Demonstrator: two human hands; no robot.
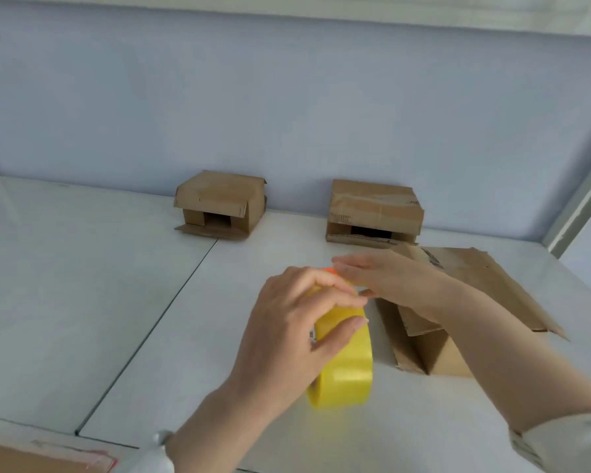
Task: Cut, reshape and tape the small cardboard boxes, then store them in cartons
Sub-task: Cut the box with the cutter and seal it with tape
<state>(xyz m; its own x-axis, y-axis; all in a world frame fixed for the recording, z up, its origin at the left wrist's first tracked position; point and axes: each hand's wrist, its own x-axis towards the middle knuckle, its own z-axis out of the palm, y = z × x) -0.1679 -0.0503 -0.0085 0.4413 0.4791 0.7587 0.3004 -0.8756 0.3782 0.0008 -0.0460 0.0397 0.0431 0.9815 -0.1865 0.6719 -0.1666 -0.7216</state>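
The person's left hand [297, 322] grips a roll of yellow packing tape [347, 363], fingers curled over the top of the roll and the thumb on its outer face. The roll stands on edge above the white bench [116, 285], near the middle. The right hand [386, 281] reaches across just behind the roll with its fingers stretched out straight. Whether they touch the tape cannot be told. A small orange object [331, 270] peeks out between the two hands, too hidden to identify.

Under the right forearm lies a partly folded small cardboard box [434, 349], with a flattened cardboard sheet [492, 285] beside and behind it. Two more small cardboard boxes stand at the back against the pale blue partition [287, 97], well apart: the left box [220, 203] and the right box [372, 209], both open towards the camera. A piece of cardboard [31, 459] shows at the lower left corner.
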